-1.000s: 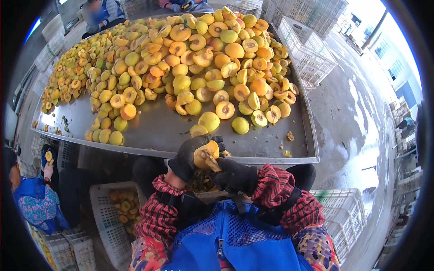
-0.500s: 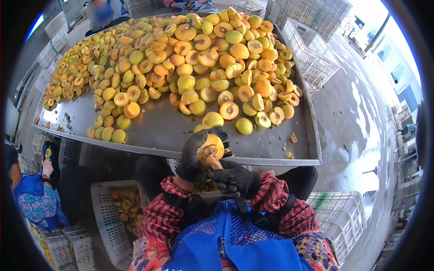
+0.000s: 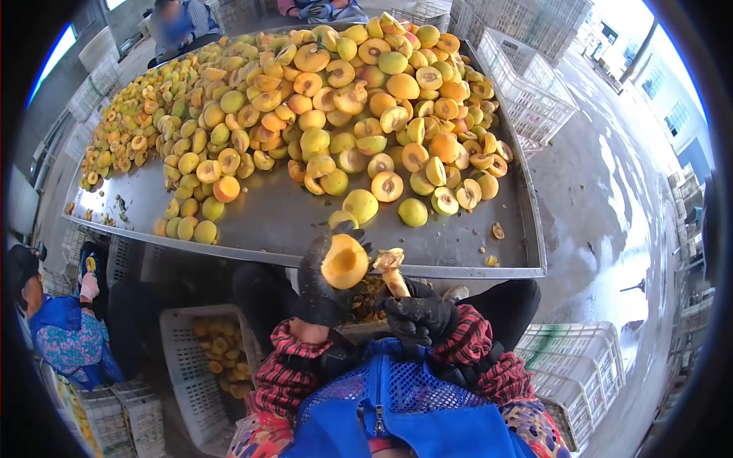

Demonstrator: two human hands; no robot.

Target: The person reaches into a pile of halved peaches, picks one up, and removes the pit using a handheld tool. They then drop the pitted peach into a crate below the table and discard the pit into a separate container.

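My left hand [image 3: 319, 286], in a black glove, holds a halved yellow fruit [image 3: 344, 262] with its hollow cut face turned up. Gloved in black too, my right hand [image 3: 418, 311] is closed around the pale handle of a tool [image 3: 392, 272]. Wet brownish material covers the tool's upper end, which stands a little to the right of the fruit half and apart from it. Both hands are at the near edge of a metal table [image 3: 282, 243]. Whole and halved fruits [image 3: 313, 141] lie heaped on it.
A white crate [image 3: 183, 366] with fruit halves stands at lower left, another crate [image 3: 573, 374] at lower right. More crates [image 3: 527, 88] are beyond the table's right edge. A co-worker [image 3: 69, 328] sits at far left; two people are across the table.
The tool has come out of the fruit half and moved right with my right hand. My left hand has turned the fruit's hollow face into view. The view has shifted slightly.
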